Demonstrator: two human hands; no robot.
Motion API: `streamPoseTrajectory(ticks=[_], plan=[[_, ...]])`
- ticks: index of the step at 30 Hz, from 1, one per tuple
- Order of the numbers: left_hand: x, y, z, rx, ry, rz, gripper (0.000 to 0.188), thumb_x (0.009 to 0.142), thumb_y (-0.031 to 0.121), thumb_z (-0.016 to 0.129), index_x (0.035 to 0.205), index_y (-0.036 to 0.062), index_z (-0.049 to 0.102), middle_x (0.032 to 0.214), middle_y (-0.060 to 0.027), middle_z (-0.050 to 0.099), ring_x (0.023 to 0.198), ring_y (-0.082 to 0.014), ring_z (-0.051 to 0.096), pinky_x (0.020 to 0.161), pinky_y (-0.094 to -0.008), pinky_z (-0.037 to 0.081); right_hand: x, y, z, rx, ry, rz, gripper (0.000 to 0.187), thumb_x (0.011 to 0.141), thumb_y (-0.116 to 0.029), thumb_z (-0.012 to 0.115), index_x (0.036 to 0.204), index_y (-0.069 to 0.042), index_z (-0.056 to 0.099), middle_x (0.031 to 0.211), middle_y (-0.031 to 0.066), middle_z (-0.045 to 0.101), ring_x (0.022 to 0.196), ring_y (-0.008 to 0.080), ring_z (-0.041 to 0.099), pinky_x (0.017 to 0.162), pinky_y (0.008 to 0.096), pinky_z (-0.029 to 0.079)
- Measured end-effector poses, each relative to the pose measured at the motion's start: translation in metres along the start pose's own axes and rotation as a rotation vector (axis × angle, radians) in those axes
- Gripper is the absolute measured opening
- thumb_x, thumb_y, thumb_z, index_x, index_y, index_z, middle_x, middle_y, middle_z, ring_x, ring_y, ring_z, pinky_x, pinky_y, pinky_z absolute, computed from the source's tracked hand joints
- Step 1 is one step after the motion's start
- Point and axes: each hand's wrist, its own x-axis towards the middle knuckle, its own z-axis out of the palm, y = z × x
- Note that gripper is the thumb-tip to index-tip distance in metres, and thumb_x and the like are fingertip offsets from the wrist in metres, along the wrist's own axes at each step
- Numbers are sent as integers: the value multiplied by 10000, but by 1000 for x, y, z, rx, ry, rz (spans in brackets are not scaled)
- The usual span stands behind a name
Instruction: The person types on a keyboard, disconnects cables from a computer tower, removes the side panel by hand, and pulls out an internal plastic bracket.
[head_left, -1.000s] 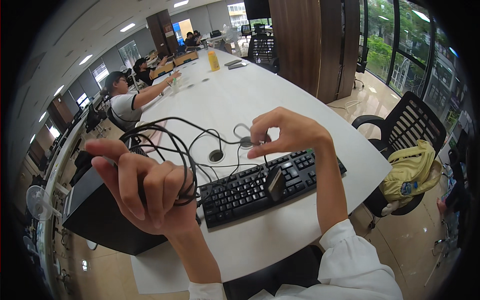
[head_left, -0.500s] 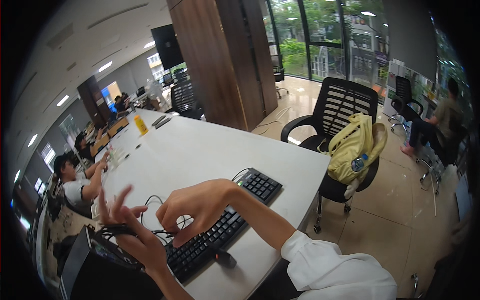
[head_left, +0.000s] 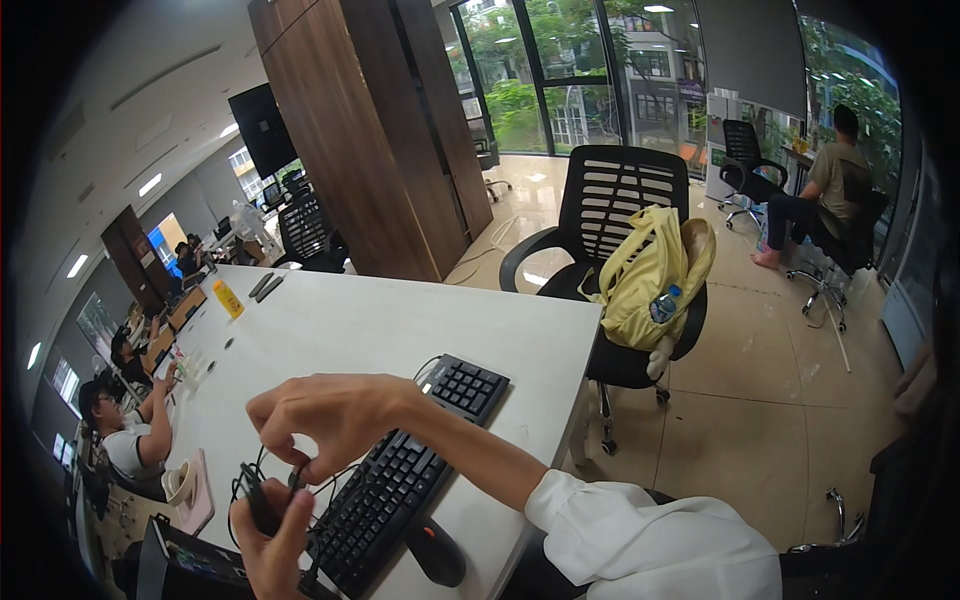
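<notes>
A coiled black cable (head_left: 262,508) sits in my left hand (head_left: 272,550), whose fingers and thumb are closed round the loops. Just above it, my right hand (head_left: 335,420) has thumb and forefinger pinched on a length of the same cable. Beneath both hands lies a black keyboard (head_left: 415,470), set at a slant on the white table (head_left: 400,310). Its far end shows past my right wrist, and my right forearm crosses over it. A black mouse (head_left: 437,552) with a red-orange accent rests beside the keyboard's near edge.
A dark laptop-like device (head_left: 185,565) stands at the near left. Pink and cream items (head_left: 190,490) lie beyond it. A yellow bottle (head_left: 228,298) is farther back. At the right, a black office chair (head_left: 622,210) bears a yellow bag (head_left: 640,285). Other people sit at the far left and far right.
My view has swung to the right. My left hand's spread fingers, with cable looped round them, have closed on the coil. My right hand still pinches cable, and the mouse shows more fully.
</notes>
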Motion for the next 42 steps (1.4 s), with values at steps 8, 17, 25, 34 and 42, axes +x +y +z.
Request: streamPoseTrajectory(ticks=[8,17,25,34,42], plan=[[19,9,5,-836,-60,203,223,1100,243,579,949,80,554,636,81,349,435,-12,207,445,-222,185,10,0,14,101,-47,189,204,968,-175,731,989,9,645,899,121,710,824,255,728,776,372,600],[22,6,-17,-727,334,276,250,1111,253,549,1007,38,623,586,94,224,476,4,205,461,-208,168,15,11,11,393,97,138,172,1041,-182,670,1075,-35,754,951,30,759,747,100,610,678,265,497],[-5,27,5,86,-250,85,337,1101,293,575,1044,9,746,587,92,370,471,-7,285,446,-213,190,21,5,14,227,519,52,177,1032,-171,679,1106,-29,754,919,52,756,737,84,603,666,254,504],[-7,24,-2,-86,13,349,346,1109,324,547,1037,20,696,617,84,362,442,1,211,453,-197,147,8,10,-8,388,365,229,143,933,-185,773,1014,-73,805,854,11,752,685,85,585,672,286,483],[4,19,-6,-347,242,509,449,1097,334,583,1108,-112,636,612,54,352,490,-34,257,469,-208,211,3,3,-1,387,43,213,126,950,-152,763,1036,-83,823,884,8,785,687,77,594,651,269,498]])
